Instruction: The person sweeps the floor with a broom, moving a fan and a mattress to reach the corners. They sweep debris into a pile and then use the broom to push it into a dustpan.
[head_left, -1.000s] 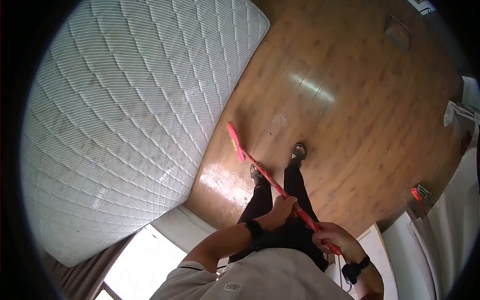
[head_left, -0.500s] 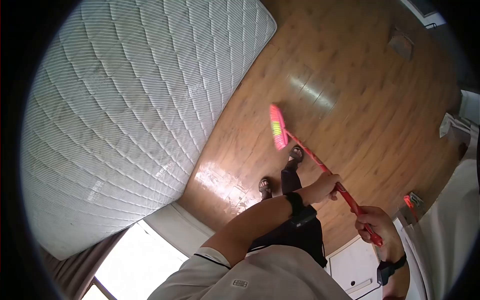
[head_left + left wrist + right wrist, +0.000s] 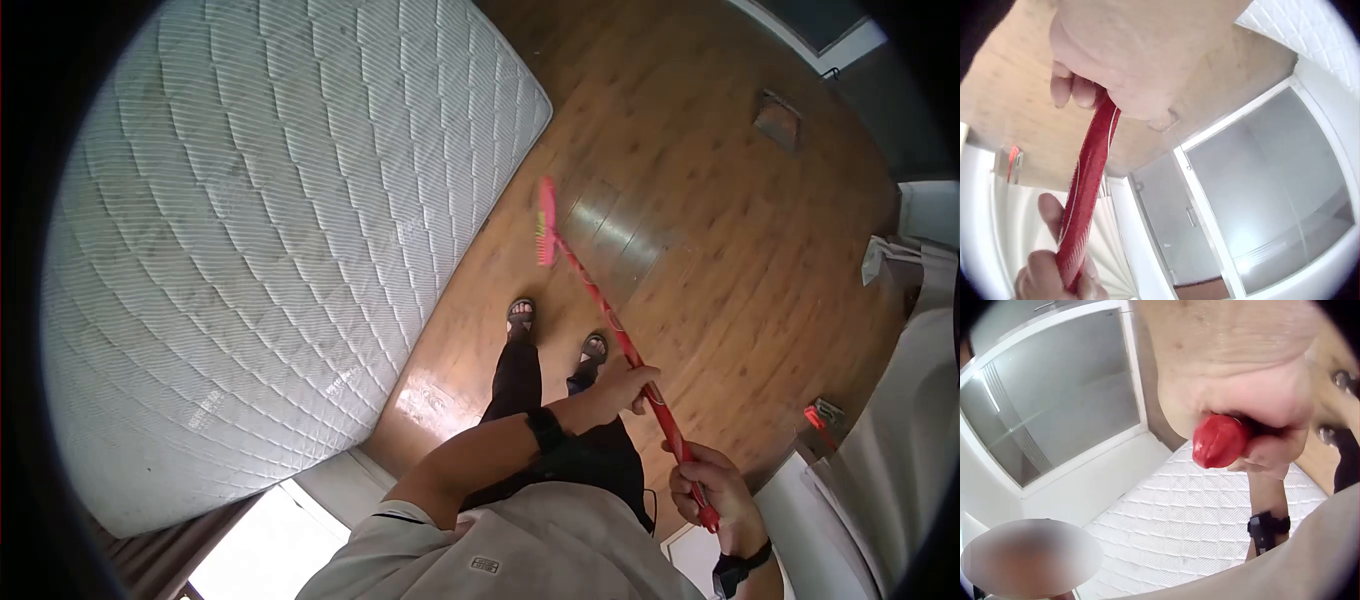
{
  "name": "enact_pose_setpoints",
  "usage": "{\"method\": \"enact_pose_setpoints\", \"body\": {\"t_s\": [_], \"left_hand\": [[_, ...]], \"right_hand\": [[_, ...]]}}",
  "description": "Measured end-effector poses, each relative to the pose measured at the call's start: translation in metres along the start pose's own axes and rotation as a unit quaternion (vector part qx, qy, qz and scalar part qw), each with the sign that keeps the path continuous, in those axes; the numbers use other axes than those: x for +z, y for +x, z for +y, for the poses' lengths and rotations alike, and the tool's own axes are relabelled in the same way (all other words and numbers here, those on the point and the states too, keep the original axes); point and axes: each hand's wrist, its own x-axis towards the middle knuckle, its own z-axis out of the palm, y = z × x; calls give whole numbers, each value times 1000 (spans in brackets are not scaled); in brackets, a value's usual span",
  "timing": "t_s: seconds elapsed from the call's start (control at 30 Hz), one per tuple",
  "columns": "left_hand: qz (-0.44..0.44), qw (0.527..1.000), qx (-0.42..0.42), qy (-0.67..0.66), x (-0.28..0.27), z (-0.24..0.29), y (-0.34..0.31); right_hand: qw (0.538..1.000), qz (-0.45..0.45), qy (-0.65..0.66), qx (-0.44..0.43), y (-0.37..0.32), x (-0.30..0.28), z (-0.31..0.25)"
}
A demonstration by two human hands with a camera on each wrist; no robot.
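Note:
A broom with a red handle (image 3: 614, 330) and a pink and yellow-green head (image 3: 547, 222) slants across the head view, its bristles at the floor ahead of the feet. Midway down the handle, the left hand (image 3: 622, 388) grips it. Near the top end, the right hand (image 3: 718, 487) is wrapped round the same handle. From the left wrist, the red handle (image 3: 1088, 181) runs between the left hand (image 3: 1129, 56) and the right hand (image 3: 1047, 278). In the right wrist view, the rounded red end (image 3: 1219, 442) sticks out of the right fist (image 3: 1241, 394).
A quilted mattress (image 3: 300, 220) lies on the left, its edge along the wooden floor (image 3: 690, 270). A dustpan-like object (image 3: 777, 120) lies far right, a red-handled item (image 3: 822, 420) near a pale curtain (image 3: 900, 400). Two sandalled feet (image 3: 520, 318) stand below the broom head.
Over the last second the broom head has swung from near the mattress edge to the right, then forward, away from the feet. Both hands moved right with the handle; the feet have shifted.

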Motion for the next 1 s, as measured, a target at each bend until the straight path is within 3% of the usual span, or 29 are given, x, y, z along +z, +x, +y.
{"method": "enact_pose_setpoints", "body": {"t_s": [0.17,0.23,0.33,0.5,0.57,0.6,0.67,0.7,0.8,0.87,1.0], "left_hand": [[47,998,-24,30,-104,16,-1],[93,993,-59,29,-139,18,8],[32,993,-94,59,-151,40,25],[-55,986,-123,95,-99,76,50],[-155,979,-108,77,-81,81,61],[-165,976,-112,85,-73,82,63],[-174,973,-47,143,-48,88,55],[-221,962,-49,152,-44,88,54],[-206,942,-56,257,-27,88,27],[-257,919,-65,292,-27,67,19],[-310,845,-118,420,-28,29,-17]], "right_hand": [[990,-111,86,14,101,37,10],[991,-101,90,-1,130,56,11],[994,-50,91,-16,134,87,4],[983,50,148,-100,97,109,-8],[970,111,158,-147,85,118,-3],[966,118,168,-155,84,121,2],[944,129,216,-212,83,124,17],[937,105,229,-241,82,122,30],[926,75,253,-270,82,119,68],[906,77,301,-288,98,108,94],[869,74,393,-291,138,71,131]]}}
